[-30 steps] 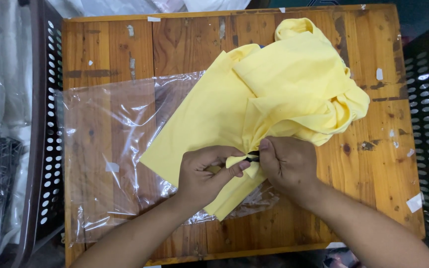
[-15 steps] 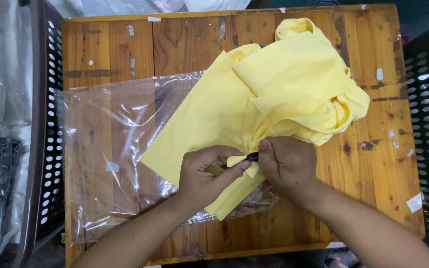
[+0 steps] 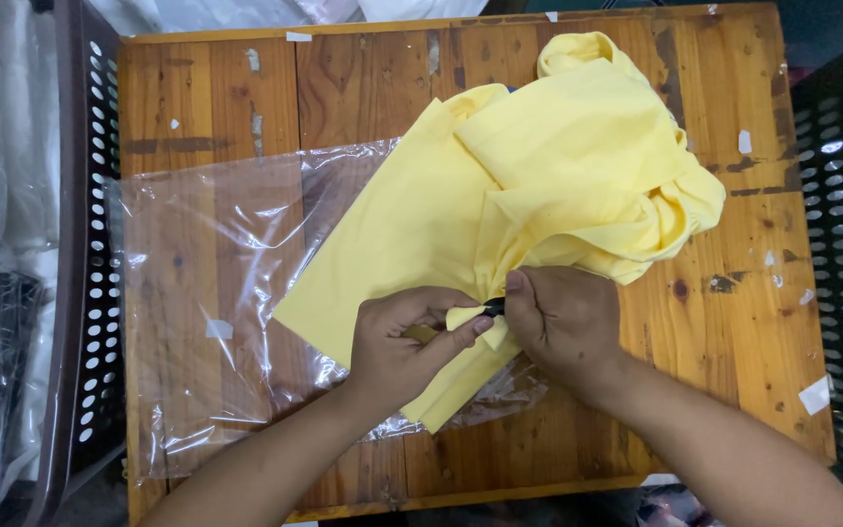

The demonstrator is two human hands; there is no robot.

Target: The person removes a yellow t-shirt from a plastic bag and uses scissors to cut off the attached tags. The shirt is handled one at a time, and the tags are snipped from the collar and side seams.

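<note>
A soft, crumpled pale-yellow cloth garment point(image 3: 548, 185) lies across the centre and upper right of the worn wooden plank bench point(image 3: 363, 78), its lower edge over a clear, crinkled plastic bag point(image 3: 217, 293) spread at centre left. At lower centre the left hand point(image 3: 402, 342) pinches a fold of the cloth, seemingly to hold it taut, while the right hand point(image 3: 563, 322) has its fingers pressed together around a small dark object point(image 3: 493, 307) at that fold. Dark perforated plastic crates point(image 3: 90, 293) flank the bench.

Pale yellow garment point(image 3: 539, 185) — plain, unpatterned; clear plastic bag point(image 3: 217, 293) glinting white; reddish-brown wooden table point(image 3: 363, 78) — flecked with white scraps.
</note>
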